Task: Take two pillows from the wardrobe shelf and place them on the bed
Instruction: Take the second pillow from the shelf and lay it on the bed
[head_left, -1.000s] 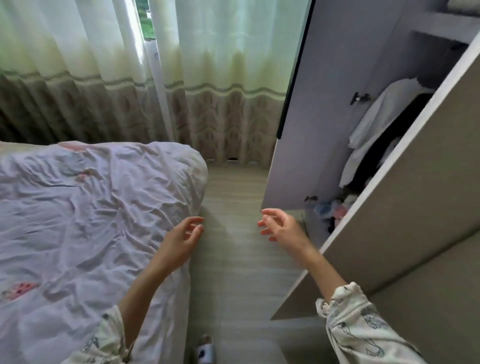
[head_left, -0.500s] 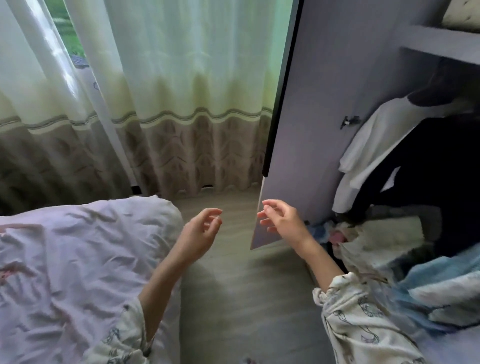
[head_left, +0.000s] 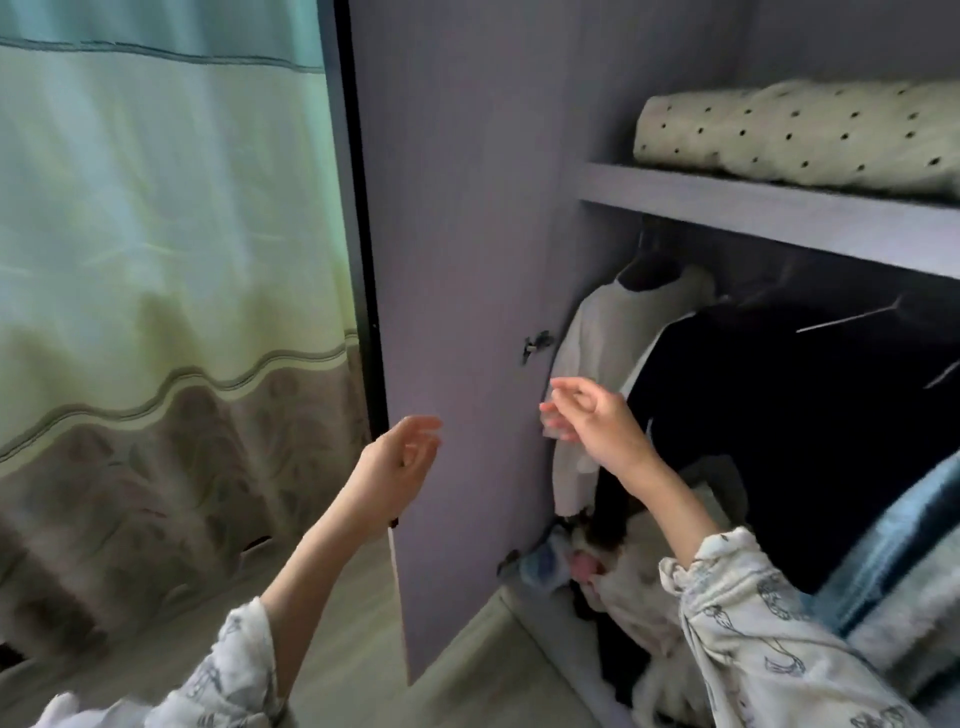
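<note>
both hands raised, empty, at open wardrobe.
left hand (head_left: 396, 464) mid-frame, fingers loosely spread; right hand (head_left: 592, 414) right of centre, fingers relaxed, in front of hanging white garment (head_left: 608, 343). cream black-dotted pillow (head_left: 795, 132) upper right on pale lilac wardrobe shelf (head_left: 769, 208), well above both. green-beige patterned curtain (head_left: 156, 234) left.

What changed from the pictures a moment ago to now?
The view swung away from the bed, which is gone from sight, toward the open wardrobe. Both hands rose: the left hand and the right hand now reach up toward the shelf, where a dotted pillow has come into full view. Nothing was grabbed or let go. Both hands stayed open and empty.
</note>
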